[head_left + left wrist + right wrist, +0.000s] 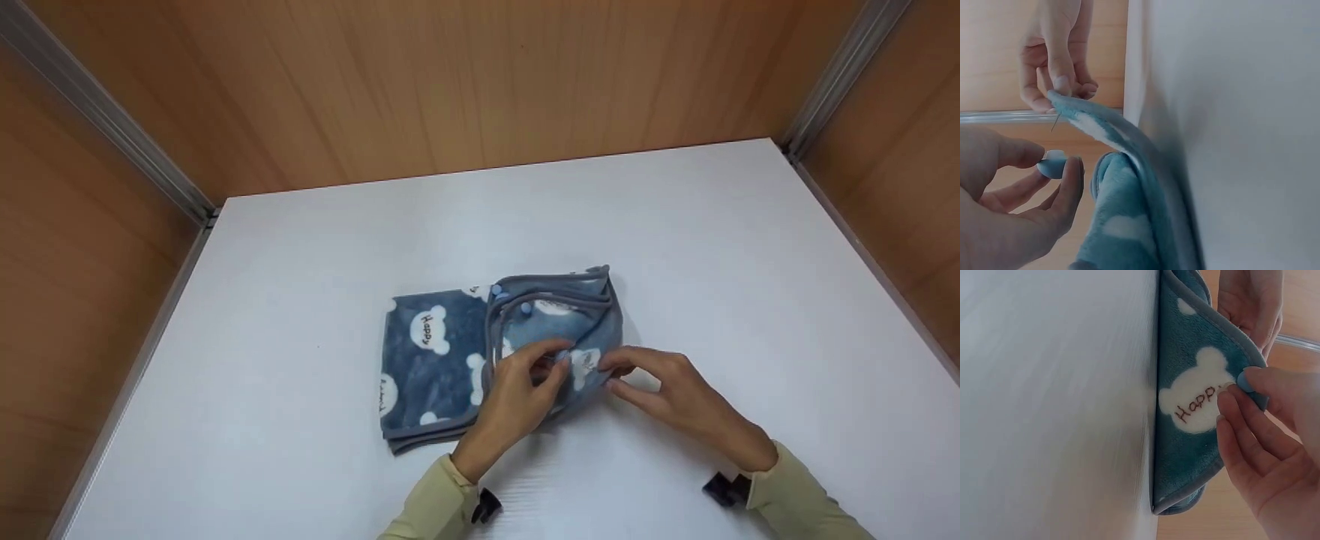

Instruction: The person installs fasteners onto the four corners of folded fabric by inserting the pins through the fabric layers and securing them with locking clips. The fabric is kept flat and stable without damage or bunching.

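Note:
A blue fleece blanket (pixel 427 382) with white bear heads and grey edging lies folded, its right part doubled over. Between the thumb and fingers of my left hand (pixel 514 397) is a small blue cap (pixel 1051 167) with a pale top, apart from the cloth. My right hand (pixel 679 394) pinches a raised corner of the blanket together with a round blue pin head (pixel 1245 382). Below that corner, a thin needle (pixel 1056 122) sticks out towards my left hand. Round blue buttons (pixel 526 307) sit on the folded part's upper left edge.
The blanket lies on a white table (pixel 300 247). Wood-grain panels (pixel 450 82) stand behind and at both sides, with metal rails (pixel 847 71) in the corners. Black straps (pixel 726 489) circle both wrists near the sleeves.

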The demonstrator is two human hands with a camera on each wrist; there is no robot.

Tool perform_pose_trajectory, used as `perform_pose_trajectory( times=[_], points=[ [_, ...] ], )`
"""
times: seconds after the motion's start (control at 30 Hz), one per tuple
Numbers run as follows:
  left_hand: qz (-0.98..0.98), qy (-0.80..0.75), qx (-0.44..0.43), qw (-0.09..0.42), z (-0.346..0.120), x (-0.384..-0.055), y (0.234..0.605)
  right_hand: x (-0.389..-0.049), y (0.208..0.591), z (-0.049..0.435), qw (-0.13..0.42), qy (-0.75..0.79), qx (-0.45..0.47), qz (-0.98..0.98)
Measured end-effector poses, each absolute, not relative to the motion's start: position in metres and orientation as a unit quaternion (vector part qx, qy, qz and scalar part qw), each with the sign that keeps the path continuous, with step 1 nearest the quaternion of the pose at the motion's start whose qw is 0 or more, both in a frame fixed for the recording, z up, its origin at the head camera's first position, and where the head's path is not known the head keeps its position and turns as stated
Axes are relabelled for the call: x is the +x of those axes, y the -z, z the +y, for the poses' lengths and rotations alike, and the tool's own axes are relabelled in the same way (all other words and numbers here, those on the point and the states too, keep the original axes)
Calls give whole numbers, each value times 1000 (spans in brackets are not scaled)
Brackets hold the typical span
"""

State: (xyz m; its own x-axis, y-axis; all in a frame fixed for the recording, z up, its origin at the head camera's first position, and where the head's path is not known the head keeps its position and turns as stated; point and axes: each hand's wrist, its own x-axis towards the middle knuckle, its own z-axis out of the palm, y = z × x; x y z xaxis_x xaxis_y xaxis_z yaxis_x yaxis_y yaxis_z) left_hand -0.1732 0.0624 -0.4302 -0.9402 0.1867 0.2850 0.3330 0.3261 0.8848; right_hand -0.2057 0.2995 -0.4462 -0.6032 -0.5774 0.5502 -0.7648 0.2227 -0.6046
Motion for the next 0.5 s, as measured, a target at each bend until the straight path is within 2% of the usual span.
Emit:
perform_pose_trajectory(
  times=[0.5],
  points=[
    [-797, 583, -159, 15, 66, -172, 431, -207, 447, 298, 107, -448, 449, -766]
  ],
)
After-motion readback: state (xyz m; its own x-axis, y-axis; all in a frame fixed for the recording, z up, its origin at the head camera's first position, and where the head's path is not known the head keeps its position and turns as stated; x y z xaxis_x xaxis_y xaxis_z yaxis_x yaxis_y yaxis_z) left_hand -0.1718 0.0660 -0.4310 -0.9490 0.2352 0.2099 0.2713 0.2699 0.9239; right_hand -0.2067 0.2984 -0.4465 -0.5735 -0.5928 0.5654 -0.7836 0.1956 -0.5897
